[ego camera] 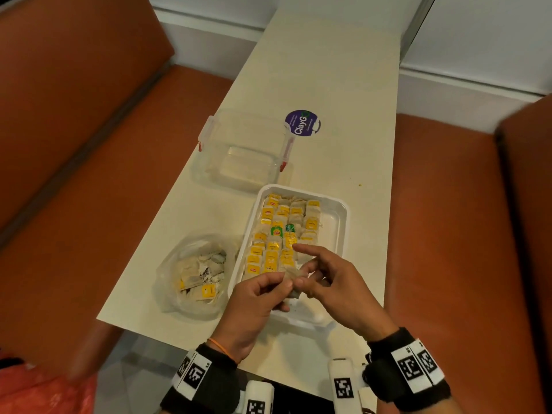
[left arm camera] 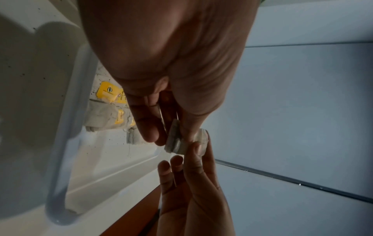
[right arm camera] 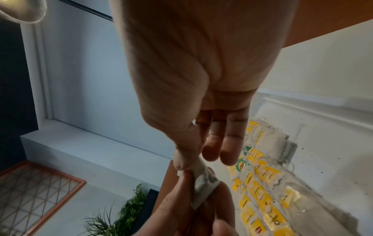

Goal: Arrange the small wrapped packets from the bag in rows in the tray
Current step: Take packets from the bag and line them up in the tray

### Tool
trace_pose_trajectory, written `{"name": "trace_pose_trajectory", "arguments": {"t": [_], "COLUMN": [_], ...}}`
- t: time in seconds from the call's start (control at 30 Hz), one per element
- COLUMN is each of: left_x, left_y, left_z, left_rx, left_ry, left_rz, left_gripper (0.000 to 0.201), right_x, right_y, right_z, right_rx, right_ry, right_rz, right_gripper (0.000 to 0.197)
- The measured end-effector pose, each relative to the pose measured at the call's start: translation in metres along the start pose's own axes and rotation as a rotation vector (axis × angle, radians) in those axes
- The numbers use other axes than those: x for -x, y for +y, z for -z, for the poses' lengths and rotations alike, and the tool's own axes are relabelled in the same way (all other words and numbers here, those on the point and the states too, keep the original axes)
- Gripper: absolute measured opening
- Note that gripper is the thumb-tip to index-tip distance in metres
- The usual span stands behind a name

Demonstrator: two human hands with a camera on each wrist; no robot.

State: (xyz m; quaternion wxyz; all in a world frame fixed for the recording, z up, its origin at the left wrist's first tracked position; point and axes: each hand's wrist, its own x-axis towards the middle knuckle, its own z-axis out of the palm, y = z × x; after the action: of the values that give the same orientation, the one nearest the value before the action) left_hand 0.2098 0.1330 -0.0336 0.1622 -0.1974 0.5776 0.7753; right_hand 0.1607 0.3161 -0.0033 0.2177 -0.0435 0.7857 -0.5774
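Observation:
Over the near end of the white tray (ego camera: pixel 340 216), both hands hold one pale tea-bag packet (ego camera: pixel 294 279). My left hand (ego camera: pixel 260 291) pinches it between thumb and fingers; my right hand (ego camera: pixel 331 279) pinches its other end with the forefinger stretched out. The left wrist view shows the packet (left arm camera: pixel 177 140) between the fingertips, and the right wrist view shows it (right arm camera: pixel 203 183) too. Rows of packets with yellow tags (ego camera: pixel 277 234) fill the tray's left and middle. A clear plastic bag (ego camera: pixel 194 273) with more packets lies left of the tray.
A clear plastic box (ego camera: pixel 242 150) with red clips stands behind the tray on the narrow cream table (ego camera: pixel 328 85). A purple round sticker (ego camera: pixel 302 123) lies beyond it. Orange bench seats (ego camera: pixel 89 174) flank the table. The tray's right strip is bare.

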Motion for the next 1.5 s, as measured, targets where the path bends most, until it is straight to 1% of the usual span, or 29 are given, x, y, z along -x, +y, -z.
{"name": "trace_pose_trajectory", "arguments": {"t": [0.1, 0.13, 0.2, 0.3, 0.4, 0.5, 0.7, 0.87, 1.03, 1.1, 1.17, 1.23, 1.27, 1.33, 1.37, 1.43, 1.47, 1.5], "left_x": [-0.001, -0.002, -0.004, -0.006, -0.006, -0.007, -0.011, -0.012, -0.014, -0.015, -0.016, -0.017, -0.017, -0.017, -0.018, -0.025, -0.029, -0.035], "left_y": [-0.002, -0.003, -0.004, -0.008, -0.011, -0.01, -0.007, -0.001, 0.002, 0.003, 0.005, 0.009, 0.013, 0.02, 0.022, 0.023, 0.022, 0.02], "left_z": [-0.001, -0.001, -0.001, 0.004, 0.013, 0.024, 0.044, 0.05, 0.053, 0.058, 0.067, 0.079, 0.086, 0.099, 0.106, 0.119, 0.126, 0.13], "left_rx": [-0.045, -0.049, -0.06, -0.054, -0.025, -0.03, 0.012, 0.084, 0.087, 0.083, 0.085, 0.094, 0.083, -0.016, -0.116, -0.409, -0.57, -0.709], "left_ry": [-0.024, -0.021, 0.017, 0.116, 0.168, 0.198, 0.256, 0.271, 0.294, 0.324, 0.373, 0.422, 0.443, 0.482, 0.507, 0.555, 0.552, 0.522], "left_rz": [0.001, 0.014, 0.043, 0.078, 0.097, 0.095, 0.1, 0.124, 0.125, 0.123, 0.129, 0.139, 0.137, 0.11, 0.09, 0.065, 0.072, 0.084], "left_gripper": [0.017, 0.018, 0.022, 0.025, 0.025, 0.02, 0.018, 0.019, 0.016, 0.016, 0.017, 0.017, 0.016, 0.015, 0.016, 0.018, 0.021, 0.026], "right_x": [-0.002, -0.003, -0.008, -0.021, -0.037, -0.054, -0.083, -0.093, -0.088, -0.084, -0.08, -0.078, -0.078, -0.08, -0.081, -0.084, -0.085, -0.085], "right_y": [0.005, 0.008, 0.017, 0.036, 0.053, 0.059, 0.064, 0.069, 0.07, 0.068, 0.065, 0.066, 0.069, 0.072, 0.073, 0.072, 0.072, 0.07], "right_z": [0.002, 0.002, 0.002, 0.003, -0.002, -0.009, -0.016, -0.02, -0.022, -0.022, -0.022, -0.022, -0.022, -0.022, -0.022, -0.022, -0.022, -0.022], "right_rx": [0.062, 0.057, 0.049, 0.094, 0.224, 0.34, 0.323, 0.327, 0.36, 0.397, 0.413, 0.452, 0.483, 0.532, 0.54, 0.538, 0.532, 0.521], "right_ry": [0.004, 0.01, 0.057, 0.156, 0.184, 0.18, 0.287, 0.39, 0.442, 0.452, 0.448, 0.41, 0.384, 0.344, 0.336, 0.33, 0.334, 0.341], "right_rz": [-0.018, -0.028, -0.064, -0.168, -0.249, -0.262, -0.324, -0.383, -0.389, -0.371, -0.349, -0.336, -0.331, -0.331, -0.335, -0.34, -0.337, -0.334], "right_gripper": [0.017, 0.012, 0.009, 0.006, 0.007, 0.006, 0.005, 0.008, 0.018, 0.028, 0.033, 0.031, 0.027, 0.017, 0.014, 0.012, 0.012, 0.012]}}
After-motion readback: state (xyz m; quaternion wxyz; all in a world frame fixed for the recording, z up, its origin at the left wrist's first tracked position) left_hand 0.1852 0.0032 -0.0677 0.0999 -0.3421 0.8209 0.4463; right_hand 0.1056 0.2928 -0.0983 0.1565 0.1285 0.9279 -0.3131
